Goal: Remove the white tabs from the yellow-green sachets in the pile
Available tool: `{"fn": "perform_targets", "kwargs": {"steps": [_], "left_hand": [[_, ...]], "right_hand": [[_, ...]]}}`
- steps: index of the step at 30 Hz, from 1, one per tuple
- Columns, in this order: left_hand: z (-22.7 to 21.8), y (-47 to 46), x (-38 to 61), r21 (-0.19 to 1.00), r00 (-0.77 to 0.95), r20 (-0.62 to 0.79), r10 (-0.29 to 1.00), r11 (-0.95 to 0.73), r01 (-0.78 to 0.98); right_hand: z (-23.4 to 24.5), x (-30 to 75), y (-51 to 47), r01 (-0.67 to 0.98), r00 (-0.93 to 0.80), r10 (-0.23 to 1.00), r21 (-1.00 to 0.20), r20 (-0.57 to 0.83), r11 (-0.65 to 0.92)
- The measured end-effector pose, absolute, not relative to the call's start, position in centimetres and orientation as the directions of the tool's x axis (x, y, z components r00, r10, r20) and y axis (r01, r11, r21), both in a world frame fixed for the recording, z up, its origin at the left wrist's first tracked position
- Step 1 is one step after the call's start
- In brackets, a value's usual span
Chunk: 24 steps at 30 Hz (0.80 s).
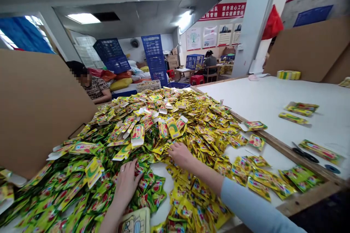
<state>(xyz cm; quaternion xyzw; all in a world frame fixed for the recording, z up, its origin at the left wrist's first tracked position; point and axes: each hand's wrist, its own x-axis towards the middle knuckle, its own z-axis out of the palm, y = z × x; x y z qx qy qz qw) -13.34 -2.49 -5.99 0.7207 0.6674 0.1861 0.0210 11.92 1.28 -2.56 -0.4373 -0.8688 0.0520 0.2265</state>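
Observation:
My left hand (127,180), with a ring on one finger, lies on the green packets (150,189), its thumb apart from its fingers. Ahead and to the right, my right hand (180,154) has its fingers bent onto the yellow packets (202,185) where the two colours meet. Its fingertips are partly hidden among them. Small printed boxes (138,134), some with open white flaps, lie on top of the heap just beyond both hands. A tin-like case (135,222) with a cartoon drawing sits beside my left forearm.
Cardboard sheets stand at the left (41,105) and right. A wooden rail (273,142) borders the heap on the right, with black scissors (306,154) and a tape roll (332,169) nearby. One person sits beyond the left cardboard, another farther back. Blue crates (154,58) are stacked behind.

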Motion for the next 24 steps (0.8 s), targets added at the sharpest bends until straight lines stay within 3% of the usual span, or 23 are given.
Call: {"fn": "perform_targets", "kwargs": {"steps": [4, 8, 14, 18, 21, 24], "left_hand": [[-4.3, -2.1, -13.3, 0.411, -0.027, 0.248, 0.968, -0.080, 0.908], [-2.8, -2.0, -10.9, 0.639, -0.015, 0.187, 0.982, -0.110, 0.762], [-0.6, -5.1, -4.5, 0.879, 0.156, 0.004, 0.988, -0.078, 0.471], [0.5, -7.0, -2.7, 0.935, 0.242, 0.001, 0.970, -0.087, 0.344], [0.2, -7.2, -2.0, 0.921, 0.277, -0.002, 0.961, -0.106, 0.376], [-0.6, -7.2, -0.3, 0.840, 0.172, 0.041, 0.984, -0.127, 0.527]], "right_hand": [[-1.8, 14.9, 0.5, 0.677, -0.433, 0.826, -0.475, 0.361, 0.562], [-1.2, 15.5, -1.9, 0.565, -0.418, 0.854, -0.647, 0.311, 0.512], [0.3, 13.8, -4.0, 0.437, -0.401, 0.840, -0.730, 0.365, 0.526], [1.0, 14.2, -4.6, 0.439, -0.329, 0.861, -0.744, 0.388, 0.504], [0.7, 15.0, -5.1, 0.444, -0.219, 0.892, -0.774, 0.395, 0.452], [-0.1, 15.9, -5.4, 0.186, -0.143, 0.954, -0.939, 0.265, 0.289]]}}
